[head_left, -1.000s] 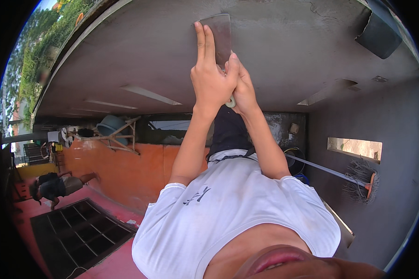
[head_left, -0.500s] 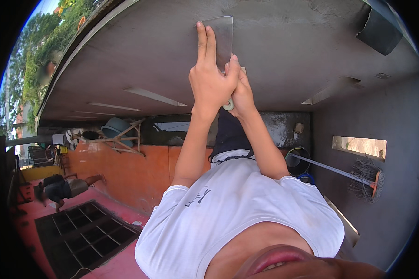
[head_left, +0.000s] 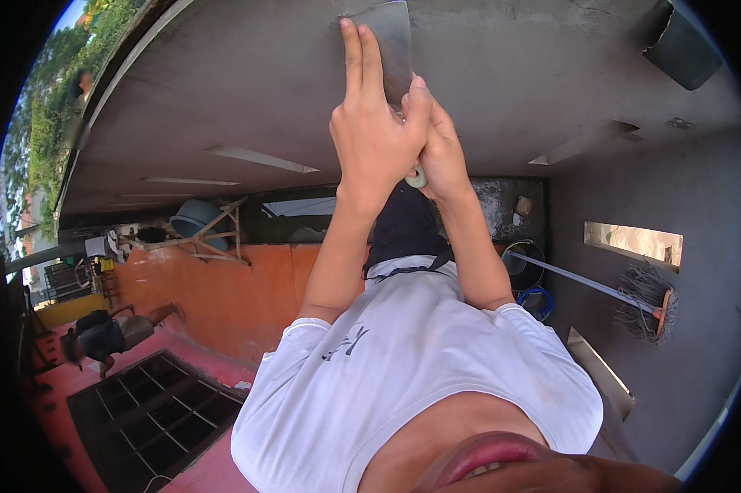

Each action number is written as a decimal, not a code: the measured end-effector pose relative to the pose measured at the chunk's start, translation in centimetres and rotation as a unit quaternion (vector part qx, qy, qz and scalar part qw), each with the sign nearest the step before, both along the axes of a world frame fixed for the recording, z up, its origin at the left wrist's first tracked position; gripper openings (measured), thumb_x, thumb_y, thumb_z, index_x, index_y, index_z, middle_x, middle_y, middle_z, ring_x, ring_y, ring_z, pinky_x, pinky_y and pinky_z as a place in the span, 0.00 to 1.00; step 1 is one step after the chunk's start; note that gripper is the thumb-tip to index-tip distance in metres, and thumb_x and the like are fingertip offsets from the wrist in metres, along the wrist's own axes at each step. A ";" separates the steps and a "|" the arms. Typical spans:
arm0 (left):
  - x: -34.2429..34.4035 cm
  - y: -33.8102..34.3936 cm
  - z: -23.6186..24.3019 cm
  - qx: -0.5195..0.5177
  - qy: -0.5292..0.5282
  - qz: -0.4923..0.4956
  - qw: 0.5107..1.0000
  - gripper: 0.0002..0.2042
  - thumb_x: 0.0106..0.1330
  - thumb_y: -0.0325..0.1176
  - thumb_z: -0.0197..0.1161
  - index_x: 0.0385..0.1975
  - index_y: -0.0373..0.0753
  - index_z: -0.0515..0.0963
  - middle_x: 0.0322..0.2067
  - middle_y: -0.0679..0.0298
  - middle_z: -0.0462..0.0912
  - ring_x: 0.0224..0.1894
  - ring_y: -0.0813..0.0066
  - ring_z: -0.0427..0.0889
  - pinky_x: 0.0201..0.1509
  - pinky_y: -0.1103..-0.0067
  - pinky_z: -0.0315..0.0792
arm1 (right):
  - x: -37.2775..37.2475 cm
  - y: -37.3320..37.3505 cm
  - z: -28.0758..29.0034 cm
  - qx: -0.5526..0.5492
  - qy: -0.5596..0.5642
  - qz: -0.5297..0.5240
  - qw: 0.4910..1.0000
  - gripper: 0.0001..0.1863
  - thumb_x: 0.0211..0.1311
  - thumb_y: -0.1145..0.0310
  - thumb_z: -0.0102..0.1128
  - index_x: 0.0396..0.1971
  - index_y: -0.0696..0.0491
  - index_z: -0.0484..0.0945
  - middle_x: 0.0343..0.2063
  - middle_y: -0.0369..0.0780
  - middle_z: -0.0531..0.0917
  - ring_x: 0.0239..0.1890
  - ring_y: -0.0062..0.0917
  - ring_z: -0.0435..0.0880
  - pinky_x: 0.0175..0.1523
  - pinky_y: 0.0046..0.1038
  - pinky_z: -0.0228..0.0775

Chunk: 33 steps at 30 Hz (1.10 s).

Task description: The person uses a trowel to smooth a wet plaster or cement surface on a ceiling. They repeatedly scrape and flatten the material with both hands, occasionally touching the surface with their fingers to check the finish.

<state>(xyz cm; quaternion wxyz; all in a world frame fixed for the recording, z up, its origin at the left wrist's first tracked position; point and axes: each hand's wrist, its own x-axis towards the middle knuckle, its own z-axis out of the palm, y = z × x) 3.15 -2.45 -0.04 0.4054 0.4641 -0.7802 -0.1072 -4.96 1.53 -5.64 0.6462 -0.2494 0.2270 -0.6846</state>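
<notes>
My right hand [head_left: 446, 160] is closed round the handle of a putty knife [head_left: 397, 49], whose pale green butt end pokes out below the grip. Its wide, thin metal blade lies against a grey plastered wall [head_left: 247, 74]. Over the same handle my left hand [head_left: 372, 144] is wrapped, its thumb beside my right hand. Two of its fingers stretch straight up along the blade's left side, their tips near the blade's far edge. The other fingers of the left hand are mostly hidden.
Right of my body, a mop [head_left: 648, 302] leans from a dark bucket [head_left: 525, 264]. A grey-blue basin [head_left: 196, 220] rests by a wooden stand [head_left: 222, 234] at left. Beyond it a person [head_left: 111, 335] bends over. A dark sheet piece [head_left: 683, 49] is at upper right.
Both hands and the putty knife have slid farther up the wall together, the grip staying the same. The surroundings have shifted slightly in view.
</notes>
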 end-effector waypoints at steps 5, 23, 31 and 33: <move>0.0 -0.2 -0.4 -0.016 -0.008 -0.008 1.000 0.39 0.62 0.42 0.61 0.70 0.26 0.59 0.72 0.42 0.57 0.25 0.59 0.85 0.29 0.73 0.78 | 0.5 -0.5 -0.6 0.006 -0.025 -0.022 0.999 0.10 0.80 0.63 0.43 0.44 0.51 0.73 0.23 0.28 0.71 0.15 0.08 0.65 0.15 0.15 0.55; 1.0 -0.7 -0.2 0.020 0.049 -0.044 0.998 0.37 0.62 0.40 0.61 0.71 0.30 0.60 0.74 0.46 0.54 0.23 0.61 0.86 0.27 0.74 0.80 | 1.9 -0.7 0.1 0.008 0.021 -0.058 0.998 0.12 0.80 0.61 0.43 0.46 0.52 0.73 0.20 0.28 0.70 0.12 0.08 0.64 0.13 0.14 0.53; 2.2 -1.2 0.3 0.021 0.051 -0.063 0.997 0.36 0.62 0.38 0.62 0.71 0.33 0.60 0.73 0.48 0.57 0.22 0.69 0.83 0.25 0.79 0.75 | 3.2 -0.4 0.4 -0.020 0.022 -0.072 0.997 0.10 0.79 0.63 0.45 0.36 0.49 0.71 0.20 0.27 0.68 0.14 0.07 0.65 0.14 0.14 0.54; 1.8 -1.0 -0.5 0.019 0.063 -0.068 0.996 0.36 0.62 0.37 0.62 0.71 0.33 0.61 0.73 0.48 0.57 0.21 0.70 0.82 0.24 0.79 0.75 | 2.4 -0.4 -0.2 -0.003 0.025 -0.059 0.998 0.09 0.79 0.63 0.45 0.36 0.49 0.71 0.20 0.27 0.69 0.14 0.07 0.65 0.15 0.14 0.55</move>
